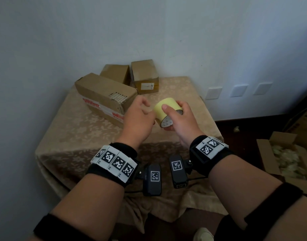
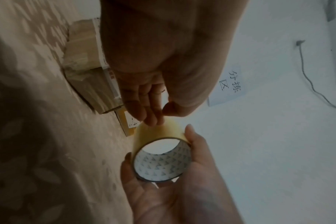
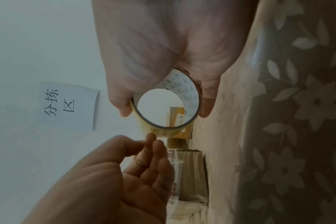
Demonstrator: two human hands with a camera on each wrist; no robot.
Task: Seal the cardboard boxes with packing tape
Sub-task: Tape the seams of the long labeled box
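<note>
The right hand (image 1: 179, 121) grasps a yellowish packing tape roll (image 1: 162, 108) above the table (image 1: 76, 129). The left hand (image 1: 138, 119), fingers relaxed, touches the roll's surface just beside it. Three cardboard boxes (image 1: 105, 94) sit behind the roll.

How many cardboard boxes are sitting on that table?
3: a long brown cardboard box at the left, a smaller one behind it, and one with a label at the back. Others may be hidden.

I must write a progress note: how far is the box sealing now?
Done: no fresh strip shows on any box yet. In hand: the right hand holds the tape roll above the table; the left hand fingertips touch its edge, probably seeking the tape end. Left: the long box with torn end and two small boxes behind.
</note>
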